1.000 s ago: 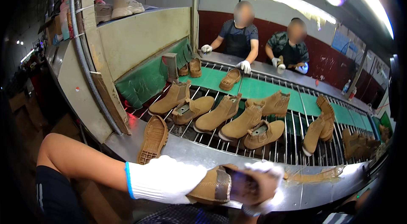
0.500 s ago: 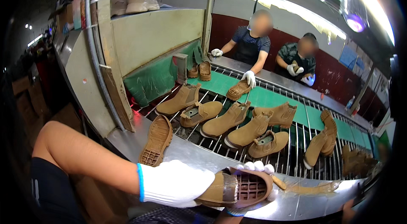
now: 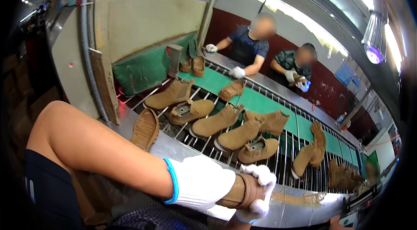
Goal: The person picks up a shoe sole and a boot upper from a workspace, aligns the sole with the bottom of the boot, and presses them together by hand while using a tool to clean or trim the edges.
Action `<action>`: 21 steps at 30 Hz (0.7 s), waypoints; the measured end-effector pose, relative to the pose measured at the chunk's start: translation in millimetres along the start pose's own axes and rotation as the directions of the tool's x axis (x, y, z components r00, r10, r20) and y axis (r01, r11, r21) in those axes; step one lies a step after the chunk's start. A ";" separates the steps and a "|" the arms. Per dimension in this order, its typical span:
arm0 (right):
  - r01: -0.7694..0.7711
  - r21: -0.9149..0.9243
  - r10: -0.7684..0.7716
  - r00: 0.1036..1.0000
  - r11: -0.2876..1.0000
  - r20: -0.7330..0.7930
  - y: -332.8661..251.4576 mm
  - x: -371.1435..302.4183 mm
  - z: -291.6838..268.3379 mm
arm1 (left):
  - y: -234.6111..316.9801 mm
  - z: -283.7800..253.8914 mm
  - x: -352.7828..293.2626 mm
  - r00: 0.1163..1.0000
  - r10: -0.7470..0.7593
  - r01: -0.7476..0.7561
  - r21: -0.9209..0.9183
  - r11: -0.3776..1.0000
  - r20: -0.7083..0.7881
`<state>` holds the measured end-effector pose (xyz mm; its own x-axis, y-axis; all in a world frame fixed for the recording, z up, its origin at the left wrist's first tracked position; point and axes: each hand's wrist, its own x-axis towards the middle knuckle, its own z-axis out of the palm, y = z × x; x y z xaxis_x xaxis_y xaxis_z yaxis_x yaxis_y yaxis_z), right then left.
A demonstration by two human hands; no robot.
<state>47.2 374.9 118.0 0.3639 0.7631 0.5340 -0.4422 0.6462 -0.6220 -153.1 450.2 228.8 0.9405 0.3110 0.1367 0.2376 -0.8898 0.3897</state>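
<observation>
My left hand (image 3: 202, 182), in a white knit glove with a blue cuff, reaches into or against a brown boot (image 3: 232, 193); its fingers are hidden. My right hand (image 3: 266, 178), gloved too, wraps round the boot's far end, fingers above and thumb below. Between its fingers shows a brown rubber sole (image 3: 252, 191), its rim against the boot. Another loose sole (image 3: 145, 130) lies on the metal bench edge (image 3: 173, 148) beyond my left forearm.
Several tan boots (image 3: 217, 121) lie on a rack of metal rods (image 3: 204, 149). A green belt (image 3: 256, 104) runs behind, carrying a sole (image 3: 231, 90). Two people work across it. A post (image 3: 102, 56) stands left; a lamp (image 3: 375, 38) hangs upper right.
My hands have turned the boot and sole, so the sole's gridded inside no longer shows. My left forearm reaches farther right. The person opposite has let go of the sole on the belt.
</observation>
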 end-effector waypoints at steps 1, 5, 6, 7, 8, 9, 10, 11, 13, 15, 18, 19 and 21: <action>-0.069 0.007 0.069 0.997 0.998 -0.026 -2.5 0.8 3.6 | 5.1 -3.2 -1.6 0.999 -0.035 0.035 -0.020 0.999 0.015; -0.132 -0.139 0.135 0.991 0.981 0.016 -28.6 7.5 -20.5 | 8.8 -19.3 28.4 0.984 -0.012 0.014 -0.012 1.000 0.177; -0.149 -0.193 0.157 0.987 0.970 0.027 -34.5 8.5 -28.1 | 9.5 -21.0 35.6 0.971 -0.004 -0.001 0.023 1.000 0.240; -0.172 -0.244 0.185 0.982 0.955 0.033 -40.3 8.3 -33.1 | 8.8 -19.1 40.4 0.971 -0.004 -0.003 0.029 1.000 0.241; -0.196 -0.272 0.221 0.973 0.942 0.063 -46.1 9.9 -33.7 | 7.7 -16.4 44.7 0.970 -0.005 -0.003 0.034 0.999 0.241; -0.216 -0.278 0.239 0.970 0.936 0.051 -50.6 9.5 -37.7 | 6.9 -14.4 49.2 0.971 -0.003 -0.008 0.044 0.999 0.240; -0.237 -0.282 0.258 0.965 0.930 0.041 -53.2 9.5 -42.7 | 4.1 -12.5 53.9 0.972 -0.002 -0.010 0.048 0.999 0.237; -0.250 -0.262 0.269 0.963 0.932 0.036 -56.0 9.0 -45.7 | 0.0 -10.3 58.3 0.972 -0.003 -0.010 0.052 0.999 0.233; -0.280 -0.195 0.280 0.960 0.940 -0.025 -60.4 5.9 -51.9 | 0.0 -16.7 59.8 0.978 -0.030 0.044 -0.063 0.997 0.207; -0.315 -0.129 0.311 0.949 0.940 -0.054 -65.2 2.7 -50.2 | -17.4 4.0 45.2 1.000 0.017 -0.013 -0.242 0.970 0.017; -0.260 -0.101 0.254 0.965 0.960 -0.073 -57.2 -8.6 -51.5 | -19.2 32.1 33.6 0.981 0.057 -0.119 -0.347 0.930 -0.183; -0.272 -0.089 0.265 0.961 0.958 -0.075 -58.2 -13.7 -49.5 | -11.5 32.7 24.9 0.976 0.033 -0.114 -0.373 0.921 -0.216; -0.299 -0.151 0.283 0.952 0.942 -0.121 -63.4 -20.7 -43.6 | -9.0 37.5 15.9 0.981 -0.009 -0.064 -0.362 0.930 -0.196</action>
<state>103.4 318.5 121.4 0.3205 0.9100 0.2632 -0.4020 0.3822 -0.8320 -131.2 450.6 193.3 0.8725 0.3787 0.3087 0.0733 -0.7261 0.6836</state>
